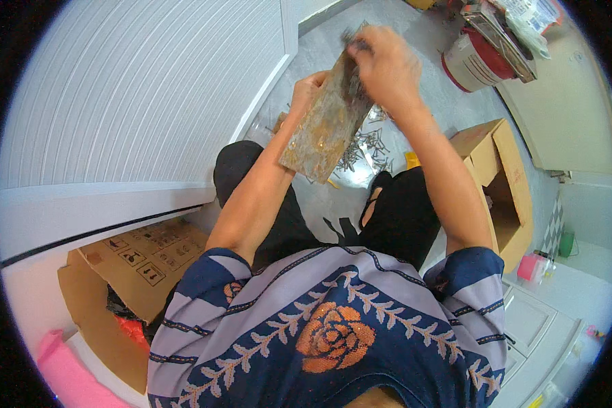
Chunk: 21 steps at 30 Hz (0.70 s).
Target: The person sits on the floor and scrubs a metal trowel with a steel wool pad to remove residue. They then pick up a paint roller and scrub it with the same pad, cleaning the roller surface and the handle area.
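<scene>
A long flat board, worn grey-brown and stained with rusty orange patches, slants over the floor between my knees. My left hand grips its left edge, fingers partly hidden behind it. Over the board's far end is my right hand, blurred, its fingers curled on a small dark object too blurred to name. Below the board, a heap of loose nails or screws lies spread on a shiny sheet on the floor, partly covered by the board.
An open cardboard box stands to the right, another at the left behind me. A white bucket with things piled on it stands far right. A ribbed white panel borders the left. Something yellow lies by my right knee.
</scene>
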{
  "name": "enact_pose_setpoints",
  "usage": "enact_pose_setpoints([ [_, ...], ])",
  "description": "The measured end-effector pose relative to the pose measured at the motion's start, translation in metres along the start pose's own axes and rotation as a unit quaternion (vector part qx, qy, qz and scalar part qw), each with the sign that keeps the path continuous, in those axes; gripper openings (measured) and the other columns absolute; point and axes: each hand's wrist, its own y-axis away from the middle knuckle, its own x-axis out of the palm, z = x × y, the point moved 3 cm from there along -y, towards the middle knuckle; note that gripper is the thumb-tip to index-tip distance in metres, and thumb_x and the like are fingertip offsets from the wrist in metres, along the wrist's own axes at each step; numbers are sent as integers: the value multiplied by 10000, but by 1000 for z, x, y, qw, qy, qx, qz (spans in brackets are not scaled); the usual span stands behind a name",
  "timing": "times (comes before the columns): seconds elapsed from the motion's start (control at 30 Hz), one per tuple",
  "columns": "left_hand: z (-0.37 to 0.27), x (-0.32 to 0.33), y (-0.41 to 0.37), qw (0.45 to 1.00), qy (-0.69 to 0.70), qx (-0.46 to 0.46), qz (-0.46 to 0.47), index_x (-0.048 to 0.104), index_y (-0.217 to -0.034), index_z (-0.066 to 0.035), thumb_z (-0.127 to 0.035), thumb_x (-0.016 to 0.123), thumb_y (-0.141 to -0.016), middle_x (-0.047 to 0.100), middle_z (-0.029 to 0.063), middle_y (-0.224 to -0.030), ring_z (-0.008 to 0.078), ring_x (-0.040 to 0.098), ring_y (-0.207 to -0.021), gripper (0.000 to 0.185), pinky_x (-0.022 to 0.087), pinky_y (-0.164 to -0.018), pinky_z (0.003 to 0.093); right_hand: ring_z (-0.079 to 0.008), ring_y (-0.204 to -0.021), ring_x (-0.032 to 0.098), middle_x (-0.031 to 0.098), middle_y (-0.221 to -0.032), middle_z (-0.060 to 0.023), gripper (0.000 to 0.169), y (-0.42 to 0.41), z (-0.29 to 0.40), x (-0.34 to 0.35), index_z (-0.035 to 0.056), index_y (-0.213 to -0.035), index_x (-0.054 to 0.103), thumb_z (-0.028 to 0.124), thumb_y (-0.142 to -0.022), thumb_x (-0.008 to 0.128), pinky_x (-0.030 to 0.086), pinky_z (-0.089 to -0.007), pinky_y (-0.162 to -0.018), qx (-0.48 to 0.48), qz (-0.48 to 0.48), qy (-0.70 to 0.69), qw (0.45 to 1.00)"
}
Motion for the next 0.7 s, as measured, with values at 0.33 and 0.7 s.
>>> enact_pose_setpoints([
  [0.33,13,-12,-14,997,81,-13,11,626,-879,6,-85,582,-847,613,52,-752,111,580,-645,106,477,-528,250,-304,-772,568,558,-803,-86,107,22,23,2,95,-769,565,134,-707,643,464,-420,-619,-76,-15,-33,996],
  [0.7,8,-6,-11,978,197,-63,-8,583,-839,-42,-131,449,-880,560,40,-765,157,551,-657,166,472,-569,304,-320,-788,548,548,-794,-98,152,38,40,1,76,-807,570,83,-678,649,449,-408,-628,-87,14,-92,992],
])
